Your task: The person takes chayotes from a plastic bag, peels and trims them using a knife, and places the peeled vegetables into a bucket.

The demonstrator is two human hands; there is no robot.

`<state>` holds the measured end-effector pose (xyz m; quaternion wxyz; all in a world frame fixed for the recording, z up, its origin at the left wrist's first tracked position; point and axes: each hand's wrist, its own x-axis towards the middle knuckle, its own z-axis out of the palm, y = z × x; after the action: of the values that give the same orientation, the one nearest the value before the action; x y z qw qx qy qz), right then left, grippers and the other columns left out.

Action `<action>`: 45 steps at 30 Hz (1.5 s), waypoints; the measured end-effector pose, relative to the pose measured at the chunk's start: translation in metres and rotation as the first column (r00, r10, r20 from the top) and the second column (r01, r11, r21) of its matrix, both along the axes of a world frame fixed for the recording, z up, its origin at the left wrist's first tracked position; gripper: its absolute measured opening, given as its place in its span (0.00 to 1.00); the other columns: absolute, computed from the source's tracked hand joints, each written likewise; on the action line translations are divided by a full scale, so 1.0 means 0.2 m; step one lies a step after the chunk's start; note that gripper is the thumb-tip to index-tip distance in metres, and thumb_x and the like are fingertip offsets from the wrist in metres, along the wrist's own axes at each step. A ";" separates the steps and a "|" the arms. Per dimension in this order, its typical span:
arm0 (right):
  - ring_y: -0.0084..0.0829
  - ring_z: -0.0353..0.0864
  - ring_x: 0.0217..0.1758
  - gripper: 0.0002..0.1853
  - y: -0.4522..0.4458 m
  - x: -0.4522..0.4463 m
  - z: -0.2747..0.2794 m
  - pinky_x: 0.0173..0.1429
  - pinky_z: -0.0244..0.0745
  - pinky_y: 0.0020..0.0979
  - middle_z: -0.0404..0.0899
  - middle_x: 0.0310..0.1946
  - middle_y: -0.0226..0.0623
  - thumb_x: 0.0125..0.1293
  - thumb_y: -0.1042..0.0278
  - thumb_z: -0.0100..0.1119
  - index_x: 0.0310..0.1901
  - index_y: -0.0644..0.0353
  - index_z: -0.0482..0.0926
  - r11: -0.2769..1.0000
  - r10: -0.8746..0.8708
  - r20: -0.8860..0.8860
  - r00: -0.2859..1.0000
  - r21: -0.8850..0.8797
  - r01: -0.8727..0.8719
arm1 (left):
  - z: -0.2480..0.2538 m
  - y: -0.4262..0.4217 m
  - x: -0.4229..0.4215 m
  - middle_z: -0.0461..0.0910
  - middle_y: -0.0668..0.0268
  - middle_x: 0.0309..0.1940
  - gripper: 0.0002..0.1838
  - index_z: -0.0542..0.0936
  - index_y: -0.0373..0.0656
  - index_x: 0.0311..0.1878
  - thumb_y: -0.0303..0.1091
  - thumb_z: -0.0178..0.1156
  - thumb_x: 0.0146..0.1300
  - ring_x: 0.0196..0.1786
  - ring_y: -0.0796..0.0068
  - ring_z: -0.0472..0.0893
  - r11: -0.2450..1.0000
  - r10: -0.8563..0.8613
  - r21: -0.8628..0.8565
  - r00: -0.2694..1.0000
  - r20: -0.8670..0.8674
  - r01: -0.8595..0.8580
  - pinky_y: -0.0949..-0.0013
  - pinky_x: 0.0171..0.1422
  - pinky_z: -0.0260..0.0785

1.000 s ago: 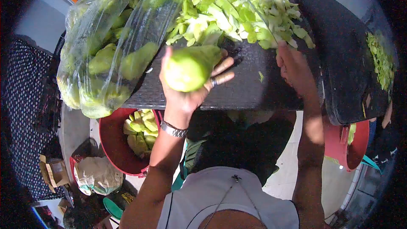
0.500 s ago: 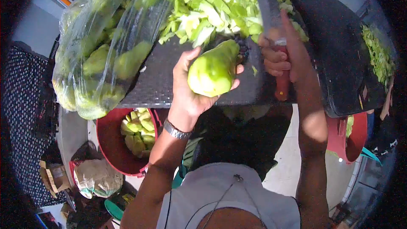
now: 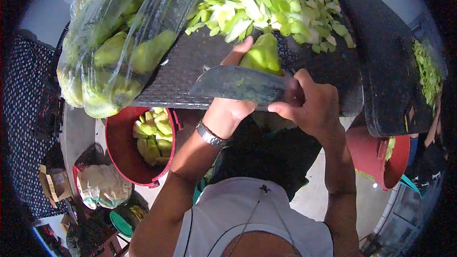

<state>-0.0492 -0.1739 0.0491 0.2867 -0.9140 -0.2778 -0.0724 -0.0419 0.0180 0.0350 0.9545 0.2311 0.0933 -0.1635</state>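
Note:
My left hand holds a pear-shaped green chayote over the near part of the dark board. Its thumb shows along the fruit's left side; the other fingers are hidden. My right hand is closed round the handle of a broad-bladed knife. The blade lies crosswise in front of the chayote's near end and over my left palm; whether it touches the fruit I cannot tell. Behind the fruit a heap of pale green peelings lies on the board.
A clear plastic bag of chayotes stands at the left. Below it, a red bucket holds pale pieces. Another red bucket stands at the lower right. A black surface with green shreds lies to the right.
My right hand has brought the knife down and left from upright beside the heap to lie across the chayote's near end. My left hand and the fruit have shifted slightly right.

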 end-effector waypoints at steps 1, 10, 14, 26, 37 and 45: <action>0.41 0.84 0.22 0.33 0.00 0.00 -0.01 0.30 0.78 0.40 0.78 0.18 0.34 0.51 0.36 0.78 0.37 0.58 0.71 1.000 0.009 0.034 0.999 -0.024 -0.008 | 0.00 -0.01 0.00 0.85 0.53 0.39 0.28 0.79 0.37 0.53 0.56 0.58 0.70 0.41 0.54 0.87 1.000 -0.001 -0.009 1.000 -0.025 0.001 0.53 0.52 0.80; 0.42 0.84 0.22 0.36 0.01 0.00 -0.02 0.28 0.78 0.40 0.77 0.17 0.34 0.48 0.35 0.79 0.37 0.59 0.71 0.998 0.046 0.098 0.994 -0.058 -0.040 | -0.07 -0.03 -0.03 0.86 0.55 0.41 0.27 0.80 0.39 0.53 0.57 0.58 0.69 0.41 0.57 0.87 0.999 -0.042 -0.011 0.999 -0.010 0.042 0.56 0.51 0.81; 0.42 0.84 0.21 0.36 0.00 0.02 -0.03 0.28 0.77 0.41 0.76 0.17 0.34 0.48 0.34 0.79 0.38 0.59 0.71 0.996 0.056 0.080 0.995 -0.074 -0.050 | -0.10 -0.01 -0.01 0.87 0.56 0.46 0.28 0.81 0.40 0.57 0.56 0.56 0.71 0.46 0.58 0.88 0.994 -0.077 -0.074 0.997 -0.008 0.076 0.57 0.55 0.81; 0.50 0.85 0.25 0.38 -0.06 0.17 -0.08 0.33 0.80 0.47 0.81 0.21 0.39 0.54 0.23 0.68 0.35 0.59 0.76 0.994 -0.089 -0.020 0.996 -0.066 0.087 | -0.09 -0.02 -0.03 0.86 0.56 0.46 0.28 0.79 0.39 0.59 0.55 0.55 0.71 0.44 0.55 0.87 0.998 0.048 0.040 0.999 -0.021 -0.047 0.54 0.46 0.82; 0.55 0.85 0.27 0.37 0.04 0.05 0.03 0.34 0.80 0.50 0.81 0.21 0.46 0.56 0.27 0.69 0.36 0.61 0.76 0.997 0.073 -0.164 0.984 0.022 -0.070 | -0.11 -0.01 0.00 0.84 0.58 0.44 0.29 0.76 0.39 0.59 0.57 0.57 0.71 0.44 0.61 0.87 0.999 0.019 -0.045 0.999 0.046 -0.017 0.55 0.48 0.83; 0.54 0.86 0.29 0.33 -0.04 0.17 -0.04 0.35 0.79 0.49 0.81 0.22 0.45 0.60 0.30 0.68 0.34 0.60 0.77 0.998 -0.059 -0.146 0.988 -0.028 0.055 | -0.11 -0.02 -0.07 0.84 0.58 0.46 0.28 0.76 0.41 0.60 0.56 0.56 0.70 0.43 0.59 0.88 0.970 0.187 0.145 0.981 0.055 -0.193 0.52 0.41 0.84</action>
<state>-0.0155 -0.1822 0.0412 0.2934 -0.9277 -0.2306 -0.0101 -0.0567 0.0145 0.0129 0.9474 0.2956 0.1074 -0.0591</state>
